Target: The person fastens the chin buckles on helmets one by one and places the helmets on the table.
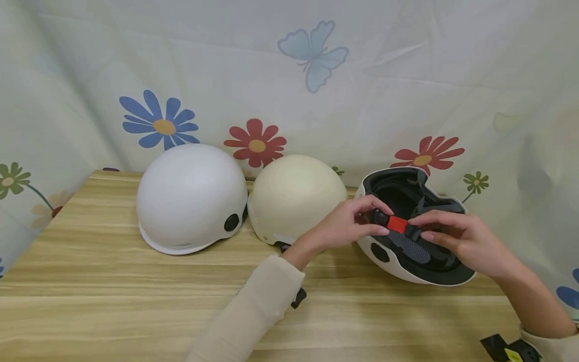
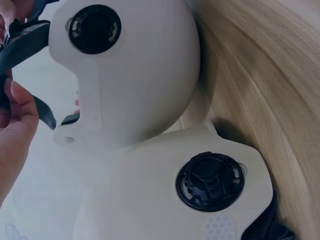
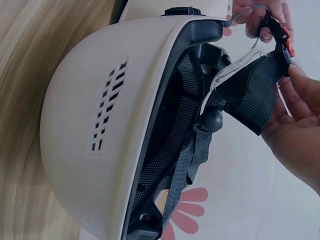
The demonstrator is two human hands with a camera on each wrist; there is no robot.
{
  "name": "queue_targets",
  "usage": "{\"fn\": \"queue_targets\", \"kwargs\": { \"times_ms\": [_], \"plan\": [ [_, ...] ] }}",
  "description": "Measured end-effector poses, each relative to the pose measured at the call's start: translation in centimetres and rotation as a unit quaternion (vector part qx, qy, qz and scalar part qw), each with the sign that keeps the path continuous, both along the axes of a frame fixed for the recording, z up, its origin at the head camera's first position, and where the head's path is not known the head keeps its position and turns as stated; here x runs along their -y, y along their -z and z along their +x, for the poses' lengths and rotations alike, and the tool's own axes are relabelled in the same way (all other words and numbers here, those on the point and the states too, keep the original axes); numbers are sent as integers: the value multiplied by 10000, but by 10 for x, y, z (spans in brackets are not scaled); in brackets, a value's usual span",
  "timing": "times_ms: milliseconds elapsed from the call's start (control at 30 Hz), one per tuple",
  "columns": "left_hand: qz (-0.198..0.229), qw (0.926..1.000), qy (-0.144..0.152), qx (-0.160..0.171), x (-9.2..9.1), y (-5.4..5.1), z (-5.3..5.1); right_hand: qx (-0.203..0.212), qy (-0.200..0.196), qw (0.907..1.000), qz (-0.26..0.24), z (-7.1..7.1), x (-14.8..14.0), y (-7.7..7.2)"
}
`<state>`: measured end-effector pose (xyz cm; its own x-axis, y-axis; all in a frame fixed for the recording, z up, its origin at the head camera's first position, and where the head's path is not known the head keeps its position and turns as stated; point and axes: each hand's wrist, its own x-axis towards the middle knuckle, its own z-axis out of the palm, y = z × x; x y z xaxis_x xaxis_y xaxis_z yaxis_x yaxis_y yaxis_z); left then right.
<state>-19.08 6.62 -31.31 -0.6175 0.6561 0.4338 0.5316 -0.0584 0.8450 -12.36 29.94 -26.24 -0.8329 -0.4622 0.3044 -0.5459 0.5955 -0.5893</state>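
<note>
A black-and-red buckle is held between both hands, above an upturned white helmet with a dark lining. The left hand pinches the buckle's black left end; the right hand pinches its black right end. In the right wrist view, black straps run from the helmet to the red part, with the right hand's thumb and fingers on the strap beside it. The left wrist view catches the left hand at the edge, by a dark strap.
On the wooden table, a white helmet and a cream helmet stand dome up, side by side, left of the upturned one. A black strap end shows beside the left sleeve. Behind hangs a cloth printed with flowers and a butterfly.
</note>
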Motion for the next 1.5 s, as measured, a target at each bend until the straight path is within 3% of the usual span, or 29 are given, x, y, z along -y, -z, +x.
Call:
{"fn": "queue_targets", "kwargs": {
  "times_ms": [733, 1067, 1500],
  "plan": [
    [186, 9983, -461, -308, -5, 2, 1, 39, 0, 10000, -56, 0, 1, -1],
    [227, 9987, -435, -151, -5, 1, 4, 58, 95, 9999, -94, 1, 0, -1],
    [272, 9979, -529, -259, -6, 3, 4, 92, 125, 9999, 3, 2, 2, -3]
  ]
}}
